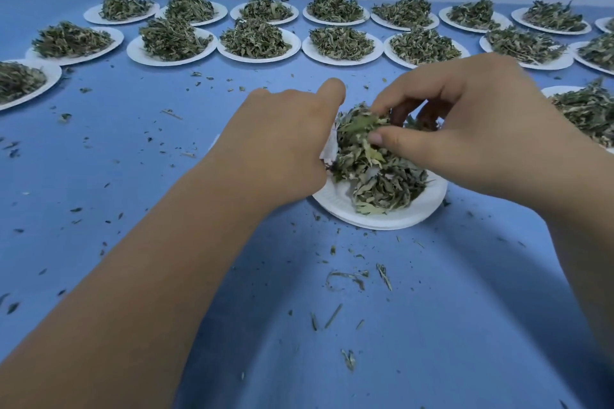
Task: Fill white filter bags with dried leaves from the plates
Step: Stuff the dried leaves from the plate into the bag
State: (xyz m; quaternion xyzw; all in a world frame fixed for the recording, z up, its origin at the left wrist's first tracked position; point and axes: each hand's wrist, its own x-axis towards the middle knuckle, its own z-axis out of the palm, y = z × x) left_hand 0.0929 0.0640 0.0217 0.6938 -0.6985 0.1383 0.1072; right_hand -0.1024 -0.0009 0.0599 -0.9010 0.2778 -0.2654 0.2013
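A white paper plate (382, 217) lies in the middle of the blue table with a heap of dried green leaves (378, 173) on it. My right hand (471, 129) hovers over the heap and pinches a bunch of leaves between thumb and curled fingers. My left hand (282, 143) grips a white filter bag (329, 151) at the plate's left edge; only a small strip of the bag shows beside my palm, and its opening is hidden. The left index finger points away from me.
Two rows of white plates heaped with dried leaves (255, 40) run along the back of the table, with more plates at the far left (20, 83) and far right (588, 109). Leaf crumbs (349, 279) are scattered over the blue cloth. A pale wall stands behind.
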